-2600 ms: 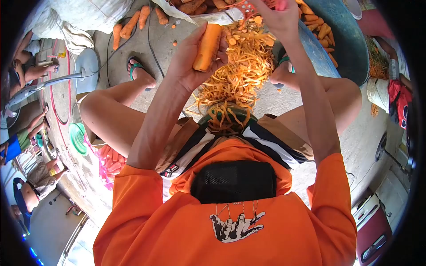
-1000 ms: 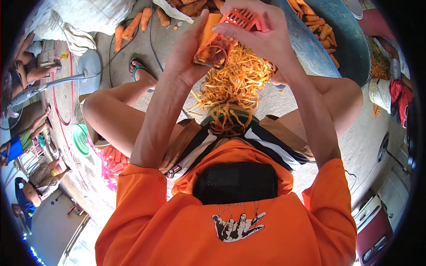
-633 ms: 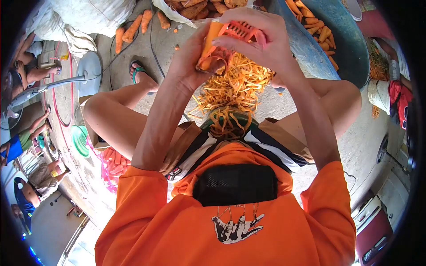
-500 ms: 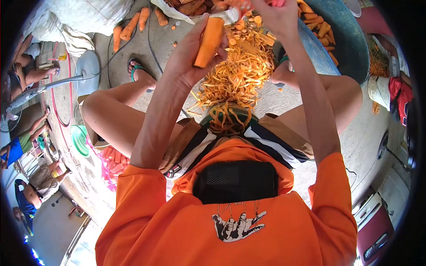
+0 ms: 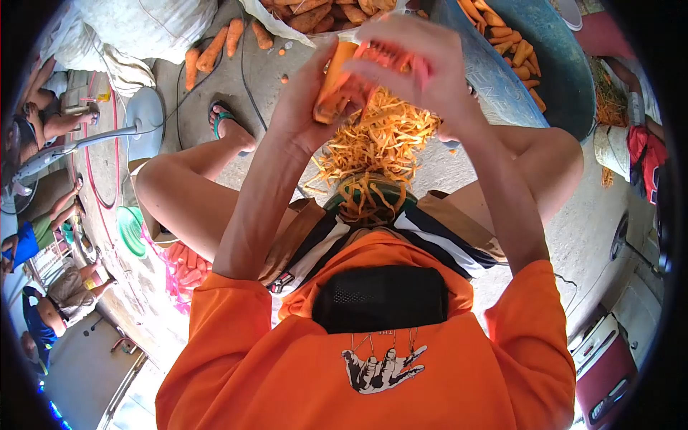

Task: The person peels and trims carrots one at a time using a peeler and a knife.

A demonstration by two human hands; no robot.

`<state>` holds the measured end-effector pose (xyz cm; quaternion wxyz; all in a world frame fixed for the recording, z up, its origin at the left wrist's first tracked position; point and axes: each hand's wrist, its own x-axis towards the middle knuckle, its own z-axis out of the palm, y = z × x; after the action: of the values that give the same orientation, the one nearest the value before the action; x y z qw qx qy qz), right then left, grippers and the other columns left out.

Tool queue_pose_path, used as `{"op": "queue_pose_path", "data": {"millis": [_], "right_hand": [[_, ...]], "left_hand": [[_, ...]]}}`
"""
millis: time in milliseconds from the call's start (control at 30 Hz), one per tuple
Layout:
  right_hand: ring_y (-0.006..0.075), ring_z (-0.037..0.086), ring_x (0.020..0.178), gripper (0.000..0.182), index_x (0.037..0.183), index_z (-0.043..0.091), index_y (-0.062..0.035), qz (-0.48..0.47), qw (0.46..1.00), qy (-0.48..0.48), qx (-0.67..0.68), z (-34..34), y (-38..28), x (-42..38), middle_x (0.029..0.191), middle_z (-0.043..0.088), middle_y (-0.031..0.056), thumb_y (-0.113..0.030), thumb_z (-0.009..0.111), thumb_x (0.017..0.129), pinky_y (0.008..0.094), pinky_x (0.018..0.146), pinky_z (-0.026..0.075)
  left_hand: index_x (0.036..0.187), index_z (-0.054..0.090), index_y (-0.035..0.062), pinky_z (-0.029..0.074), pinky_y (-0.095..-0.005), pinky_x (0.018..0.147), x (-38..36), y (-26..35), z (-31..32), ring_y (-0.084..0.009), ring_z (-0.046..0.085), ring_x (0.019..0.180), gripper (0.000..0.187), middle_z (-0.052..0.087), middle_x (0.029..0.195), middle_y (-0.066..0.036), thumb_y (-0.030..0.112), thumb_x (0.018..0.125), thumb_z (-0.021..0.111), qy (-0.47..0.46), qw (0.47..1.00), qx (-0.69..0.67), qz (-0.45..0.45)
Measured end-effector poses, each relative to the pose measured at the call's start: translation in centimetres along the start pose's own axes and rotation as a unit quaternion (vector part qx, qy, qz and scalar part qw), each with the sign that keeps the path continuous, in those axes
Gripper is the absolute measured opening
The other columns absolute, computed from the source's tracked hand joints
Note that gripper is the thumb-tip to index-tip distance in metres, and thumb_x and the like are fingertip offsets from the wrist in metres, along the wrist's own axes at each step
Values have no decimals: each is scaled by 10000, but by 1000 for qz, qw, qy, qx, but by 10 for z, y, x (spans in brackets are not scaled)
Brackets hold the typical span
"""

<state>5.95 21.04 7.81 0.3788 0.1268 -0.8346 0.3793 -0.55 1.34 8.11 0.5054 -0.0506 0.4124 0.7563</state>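
Note:
My left hand [image 5: 297,107] is closed around a thick orange carrot [image 5: 335,79] with a smooth, peeled-looking upper side. Right beside it, my right hand [image 5: 430,61], smeared by motion, grips a red peeler [image 5: 387,61] against or very near the carrot. The peeler's blade cannot be made out. Beneath both hands, a heap of carrot peelings [image 5: 380,147] covers the floor between my feet, and some strands hang over a dark green rounded thing [image 5: 369,188] by my lap.
A white sack [image 5: 287,25] of unpeeled carrots lies ahead, with loose carrots [image 5: 211,46] to its left. A blue tub [image 5: 573,72] at right holds peeled carrots [image 5: 519,54]. A fan [image 5: 143,118], cables and a pink bag of carrots [image 5: 183,265] are on the left. Other people sit at both sides.
My right hand has come back from the far side toward me, bringing the peeler down beside the carrot. The left hand stays nearly in place, and the carrot is turned slightly.

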Motion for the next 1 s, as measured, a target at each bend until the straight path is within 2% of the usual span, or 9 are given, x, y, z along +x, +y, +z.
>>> {"op": "queue_pose_path", "data": {"millis": [167, 200, 300, 333, 467, 600, 700, 833, 1000], "right_hand": [[113, 664, 750, 159, 1036, 657, 5, 212, 965, 107, 108, -10, 11, 11, 833, 674, 57, -128, 724, 982, 276, 657, 531], [85, 652, 725, 334, 1030, 761, -92, 217, 949, 74, 217, -1, 5, -2, 835, 730, 16, -274, 911, 793, 254, 651, 528], [72, 623, 670, 273, 948, 744, -60, -43, 998, 37, 33, 14, -25, 3, 769, 712, 2, -266, 882, 835, 242, 616, 503], [72, 652, 704, 244, 931, 732, -55, 138, 989, 17, 43, 13, -6, -13, 792, 723, 7, -232, 876, 844, 246, 638, 516], [61, 639, 718, 227, 986, 736, -91, 179, 965, 139, 129, -4, 35, -4, 797, 710, 35, -197, 869, 835, 300, 632, 523], [86, 618, 641, 299, 867, 674, -50, -43, 999, -16, -11, 10, -24, -5, 781, 700, 28, -291, 850, 876, 303, 572, 487], [82, 608, 647, 295, 920, 702, -63, 176, 979, 45, -96, -7, 56, -19, 789, 684, 13, -314, 850, 871, 312, 566, 477], [74, 637, 717, 277, 939, 709, -46, 141, 958, 115, 223, 11, -13, -2, 821, 692, 24, -256, 867, 854, 248, 646, 522], [90, 622, 699, 134, 1015, 639, -10, 134, 963, 90, 215, 14, 2, 4, 814, 650, 42, -120, 711, 992, 265, 624, 499]], "left_hand": [[1158, 585, 21, 511, -258, 635, 11, -1, -21, -150, 627, 850, 389, 649, 993, -87, 398, 1069, 547, -95, 990, -96, -48], [1159, 579, 14, 512, -260, 639, 11, 0, -20, -149, 617, 852, 384, 633, 990, -83, 387, 1067, 554, -96, 989, -106, -38], [1160, 570, 6, 517, -266, 648, -2, 4, 1, -147, 603, 856, 372, 610, 997, -77, 365, 1065, 562, -72, 994, -86, -17], [1160, 566, 4, 520, -270, 654, -8, 1, 4, -147, 599, 859, 363, 602, 1007, -75, 354, 1065, 563, -44, 997, -59, -13], [1261, 567, 15, 551, -272, 692, 10, -5, -26, -164, 660, 972, 397, 652, 1166, -110, 365, 1089, 492, -125, 988, -79, -40], [1184, 604, 49, 550, -286, 628, 3, -4, -4, -112, 660, 830, 376, 683, 990, -58, 398, 1068, 526, -34, 999, -17, -16], [1277, 569, 18, 509, -241, 620, 1, -2, -12, -134, 636, 845, 385, 632, 1020, -51, 347, 1081, 527, -20, 999, -26, -34], [1196, 582, 14, 505, -254, 622, 7, 1, -13, -139, 617, 835, 380, 623, 1014, -52, 370, 1068, 544, -68, 994, -83, -31], [1183, 592, 30, 514, -258, 620, -2, 0, -10, -131, 625, 805, 368, 638, 976, -56, 374, 1061, 550, -18, 999, -23, -28]]}}
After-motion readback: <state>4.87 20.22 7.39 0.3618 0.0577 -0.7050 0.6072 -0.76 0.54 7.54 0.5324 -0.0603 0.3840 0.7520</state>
